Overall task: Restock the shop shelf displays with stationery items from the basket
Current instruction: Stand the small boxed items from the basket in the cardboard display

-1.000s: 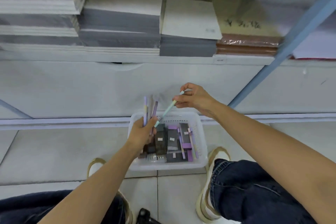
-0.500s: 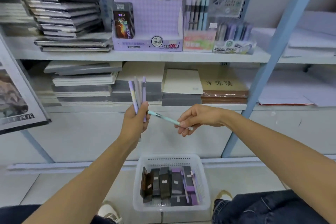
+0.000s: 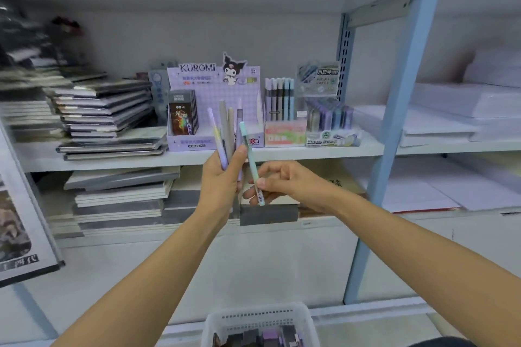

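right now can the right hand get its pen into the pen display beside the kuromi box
Probably yes: the right hand pinches the mint pen below that pen display, nothing between; pens in the left hand sit aside.

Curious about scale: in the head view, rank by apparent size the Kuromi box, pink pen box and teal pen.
1. Kuromi box
2. pink pen box
3. teal pen, slimmest by far, though it looks long because it is nearer the camera, pinched in the right hand

Left hand point(image 3: 222, 180) and right hand point(image 3: 290, 182) raised close together, fingers curled.
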`<state>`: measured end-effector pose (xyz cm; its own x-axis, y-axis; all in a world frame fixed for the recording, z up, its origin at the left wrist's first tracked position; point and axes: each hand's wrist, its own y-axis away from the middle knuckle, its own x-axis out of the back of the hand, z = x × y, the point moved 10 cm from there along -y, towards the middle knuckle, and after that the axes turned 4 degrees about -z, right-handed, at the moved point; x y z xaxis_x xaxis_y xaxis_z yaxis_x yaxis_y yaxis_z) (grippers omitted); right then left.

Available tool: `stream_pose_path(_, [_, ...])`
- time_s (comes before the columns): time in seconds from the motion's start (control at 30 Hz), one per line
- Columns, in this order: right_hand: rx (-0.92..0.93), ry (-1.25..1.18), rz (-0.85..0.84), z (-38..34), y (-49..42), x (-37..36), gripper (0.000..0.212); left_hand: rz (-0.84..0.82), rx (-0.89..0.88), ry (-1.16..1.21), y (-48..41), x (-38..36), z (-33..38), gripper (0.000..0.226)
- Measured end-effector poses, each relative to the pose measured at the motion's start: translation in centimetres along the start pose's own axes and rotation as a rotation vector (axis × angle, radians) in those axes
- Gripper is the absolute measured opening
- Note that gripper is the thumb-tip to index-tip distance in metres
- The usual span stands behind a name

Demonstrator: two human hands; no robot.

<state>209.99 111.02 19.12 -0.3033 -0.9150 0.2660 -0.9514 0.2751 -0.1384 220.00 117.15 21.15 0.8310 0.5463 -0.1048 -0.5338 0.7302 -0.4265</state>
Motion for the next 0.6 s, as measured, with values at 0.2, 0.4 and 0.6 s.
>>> stream_pose_path(0.2, [0.021,0.067,0.004,-2.3,-1.2,1.7,0.011,-0.045,-0.052,0.036,-2.6,-0.9,2.2,0.030])
stream_pose_path(0.4, [0.267,0.100,0.489,-8.1,-0.8,8.6,0.025,-0.090,-0.102,-0.034,-5.5,-2.4,4.0,0.023])
stream_pose_path(0.6, [0.296,0.109,0.560,-11.2,-2.1,11.0,0.022,-0.152,-0.130,-0.050,-6.7,-4.1,4.5,0.018])
